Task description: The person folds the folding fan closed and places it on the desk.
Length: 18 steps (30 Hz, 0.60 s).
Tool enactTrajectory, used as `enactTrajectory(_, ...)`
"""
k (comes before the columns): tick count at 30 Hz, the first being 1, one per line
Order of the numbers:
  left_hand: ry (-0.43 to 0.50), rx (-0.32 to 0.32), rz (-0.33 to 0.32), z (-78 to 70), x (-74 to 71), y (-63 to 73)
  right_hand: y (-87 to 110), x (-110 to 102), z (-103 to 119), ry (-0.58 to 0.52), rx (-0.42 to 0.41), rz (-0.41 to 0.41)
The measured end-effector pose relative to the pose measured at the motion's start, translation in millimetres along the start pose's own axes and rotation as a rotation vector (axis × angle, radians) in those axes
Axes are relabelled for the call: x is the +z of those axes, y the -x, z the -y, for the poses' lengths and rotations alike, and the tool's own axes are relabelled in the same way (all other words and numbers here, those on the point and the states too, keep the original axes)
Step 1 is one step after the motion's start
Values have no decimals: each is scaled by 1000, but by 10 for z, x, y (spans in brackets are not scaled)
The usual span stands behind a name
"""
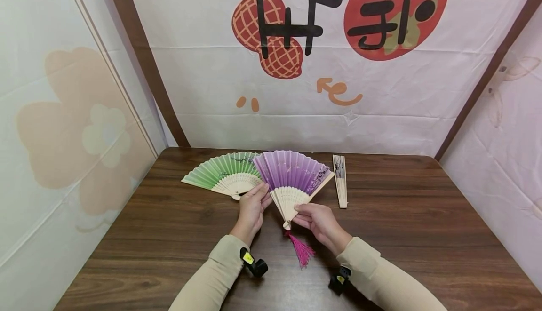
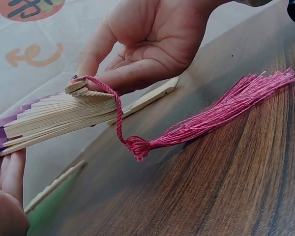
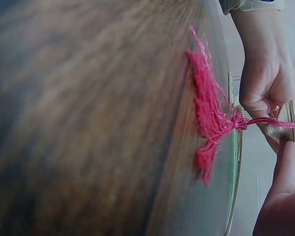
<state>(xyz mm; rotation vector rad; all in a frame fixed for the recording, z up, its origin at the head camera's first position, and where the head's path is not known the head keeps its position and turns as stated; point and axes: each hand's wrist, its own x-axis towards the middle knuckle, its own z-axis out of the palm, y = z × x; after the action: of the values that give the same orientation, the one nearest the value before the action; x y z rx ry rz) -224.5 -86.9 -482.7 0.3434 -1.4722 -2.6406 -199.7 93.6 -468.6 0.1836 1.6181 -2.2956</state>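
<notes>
Spread wide between both hands is a purple folding fan (image 1: 296,174) with pale pierced ribs and dark floral print at one side. My left hand (image 1: 252,210) pinches its left edge. The right hand (image 1: 319,221) grips the right side of the ribs, thumb on the near face. From the pivot a pink tassel (image 2: 211,118) hangs on a cord; the right wrist view shows the tassel (image 3: 211,108) too. Behind my left hand a green folding fan (image 1: 224,170) lies spread on the table, partly covered by the purple one.
A closed folding fan (image 1: 340,181) with pale ribs lies right of the purple fan. The dark wooden table (image 1: 402,235) ends at a printed white cloth backdrop (image 1: 203,75), with cloth walls on both sides. Small black cameras (image 1: 254,265) are strapped to both wrists.
</notes>
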Motion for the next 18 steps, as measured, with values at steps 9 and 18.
enactTrajectory(9,-12,-2,8,-3,21,16,21,-15,-17,-25,-47,80)
enactTrajectory(18,-2,-7,23,0,35,28,12,34,14,4,24,-11)
